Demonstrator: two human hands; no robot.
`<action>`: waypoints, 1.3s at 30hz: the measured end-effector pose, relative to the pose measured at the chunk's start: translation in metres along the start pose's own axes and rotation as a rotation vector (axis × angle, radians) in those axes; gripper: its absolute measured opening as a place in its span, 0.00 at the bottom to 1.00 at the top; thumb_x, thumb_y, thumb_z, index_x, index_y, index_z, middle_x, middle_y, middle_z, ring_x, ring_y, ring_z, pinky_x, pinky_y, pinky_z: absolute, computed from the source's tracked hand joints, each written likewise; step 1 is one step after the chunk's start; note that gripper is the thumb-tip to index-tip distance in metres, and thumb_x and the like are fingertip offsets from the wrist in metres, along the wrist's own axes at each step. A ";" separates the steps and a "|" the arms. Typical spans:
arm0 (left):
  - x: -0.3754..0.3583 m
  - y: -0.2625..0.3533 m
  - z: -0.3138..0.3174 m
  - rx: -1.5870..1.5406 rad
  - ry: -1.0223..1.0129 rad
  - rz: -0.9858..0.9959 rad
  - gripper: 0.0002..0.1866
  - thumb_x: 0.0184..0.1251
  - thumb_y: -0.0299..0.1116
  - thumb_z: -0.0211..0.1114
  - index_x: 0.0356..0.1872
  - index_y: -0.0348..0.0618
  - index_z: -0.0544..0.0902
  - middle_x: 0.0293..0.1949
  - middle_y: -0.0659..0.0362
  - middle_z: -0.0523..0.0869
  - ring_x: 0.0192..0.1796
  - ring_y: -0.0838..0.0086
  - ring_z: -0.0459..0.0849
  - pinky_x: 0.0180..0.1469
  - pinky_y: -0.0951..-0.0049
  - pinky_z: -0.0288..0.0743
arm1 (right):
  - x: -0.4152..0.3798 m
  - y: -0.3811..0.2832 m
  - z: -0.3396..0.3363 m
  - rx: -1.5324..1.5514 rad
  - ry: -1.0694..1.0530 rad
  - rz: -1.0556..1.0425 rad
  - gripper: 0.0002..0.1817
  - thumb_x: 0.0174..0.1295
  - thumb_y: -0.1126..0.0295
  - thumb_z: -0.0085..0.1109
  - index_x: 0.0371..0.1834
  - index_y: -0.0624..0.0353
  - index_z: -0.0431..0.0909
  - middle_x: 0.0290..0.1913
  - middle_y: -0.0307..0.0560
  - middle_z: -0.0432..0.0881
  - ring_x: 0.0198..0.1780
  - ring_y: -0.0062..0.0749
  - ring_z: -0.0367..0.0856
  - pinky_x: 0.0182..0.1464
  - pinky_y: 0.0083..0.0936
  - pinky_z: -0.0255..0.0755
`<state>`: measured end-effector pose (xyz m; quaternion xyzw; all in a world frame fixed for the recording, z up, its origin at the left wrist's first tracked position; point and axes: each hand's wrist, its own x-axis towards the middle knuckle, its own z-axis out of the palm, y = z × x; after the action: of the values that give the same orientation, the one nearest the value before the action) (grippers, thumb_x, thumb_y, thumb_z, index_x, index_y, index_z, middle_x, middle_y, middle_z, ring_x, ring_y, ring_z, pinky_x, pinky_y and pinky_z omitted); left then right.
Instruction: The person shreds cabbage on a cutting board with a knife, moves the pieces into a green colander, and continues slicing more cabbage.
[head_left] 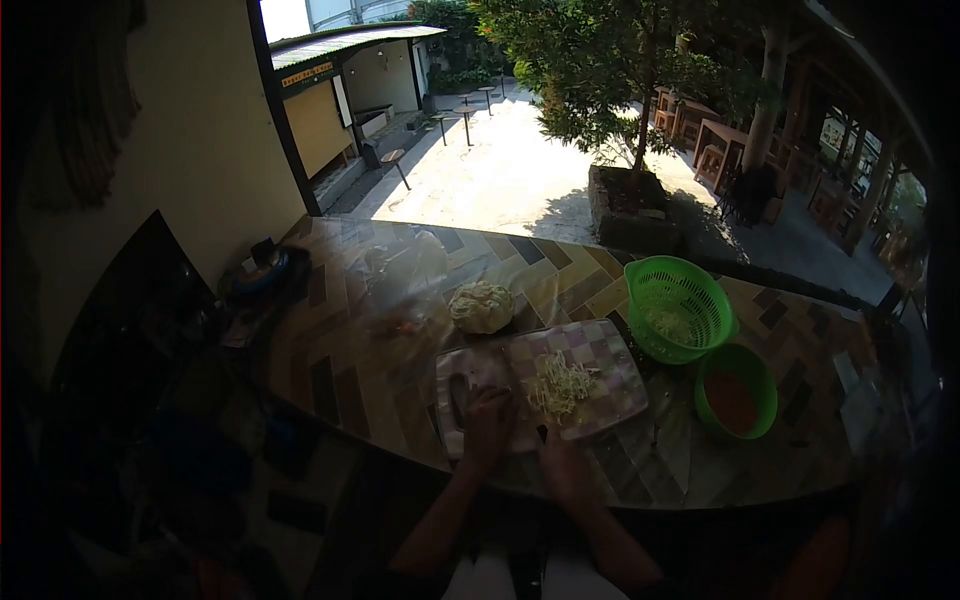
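Observation:
A checkered cutting board (618, 398) lies at the table's near edge, with a pile of shredded cabbage (562, 384) on its right half. My left hand (489, 418) rests on the left half of the board, fingers curled down; what is under them is too dark to make out. At the board's near edge, my right hand (566, 468) is closed around a knife (542, 433), of which only a short dark part shows. Behind the board sits a pale cabbage (482, 307).
To the right stand a green colander (680, 262) with some shreds inside and a green bowl (768, 390) holding something orange-brown. Clear plastic (405, 262) lies at the back left of the wooden table (345, 385). Outside are a tree (600, 90) and stools.

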<state>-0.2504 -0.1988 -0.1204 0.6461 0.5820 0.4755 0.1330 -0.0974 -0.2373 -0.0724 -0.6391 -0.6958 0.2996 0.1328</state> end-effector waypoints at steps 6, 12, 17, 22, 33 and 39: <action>0.001 -0.001 0.000 0.040 0.029 0.038 0.12 0.58 0.30 0.68 0.41 0.34 0.87 0.44 0.48 0.87 0.52 0.56 0.82 0.62 0.60 0.70 | 0.005 0.016 -0.010 0.146 -0.018 -0.110 0.17 0.68 0.63 0.50 0.51 0.67 0.69 0.36 0.68 0.81 0.42 0.65 0.80 0.42 0.51 0.72; 0.001 -0.003 0.001 -0.016 0.028 -0.046 0.13 0.57 0.31 0.69 0.41 0.35 0.87 0.43 0.49 0.88 0.53 0.57 0.82 0.61 0.63 0.71 | -0.011 0.021 0.000 0.218 -0.071 -0.085 0.18 0.69 0.62 0.51 0.52 0.66 0.70 0.35 0.67 0.81 0.41 0.64 0.80 0.41 0.50 0.71; 0.001 -0.004 0.001 -0.029 0.017 -0.028 0.11 0.58 0.31 0.68 0.41 0.38 0.88 0.44 0.50 0.88 0.54 0.56 0.81 0.60 0.60 0.72 | -0.007 0.029 0.005 0.198 -0.080 -0.101 0.18 0.69 0.62 0.50 0.52 0.66 0.69 0.36 0.68 0.81 0.43 0.66 0.80 0.42 0.51 0.71; 0.000 -0.002 -0.002 -0.037 -0.003 -0.028 0.11 0.59 0.30 0.67 0.42 0.39 0.88 0.45 0.51 0.88 0.56 0.54 0.79 0.63 0.57 0.69 | 0.008 0.030 0.005 0.200 -0.100 -0.193 0.17 0.69 0.63 0.50 0.50 0.68 0.67 0.39 0.71 0.80 0.45 0.68 0.79 0.44 0.53 0.71; -0.002 0.000 -0.006 0.001 -0.025 0.036 0.11 0.58 0.27 0.66 0.42 0.36 0.87 0.47 0.50 0.87 0.57 0.53 0.78 0.65 0.57 0.67 | 0.007 0.020 -0.007 0.061 -0.016 -0.072 0.17 0.69 0.64 0.48 0.53 0.66 0.67 0.37 0.70 0.81 0.44 0.66 0.80 0.44 0.54 0.72; -0.003 0.001 -0.003 -0.055 0.012 -0.067 0.11 0.59 0.27 0.66 0.42 0.36 0.87 0.45 0.49 0.87 0.56 0.54 0.80 0.66 0.58 0.66 | -0.012 0.026 -0.006 0.265 -0.053 -0.148 0.18 0.69 0.63 0.50 0.55 0.65 0.68 0.38 0.69 0.81 0.45 0.66 0.79 0.43 0.51 0.71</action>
<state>-0.2520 -0.2027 -0.1197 0.6194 0.5910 0.4904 0.1630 -0.0710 -0.2473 -0.0807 -0.5547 -0.6987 0.3949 0.2195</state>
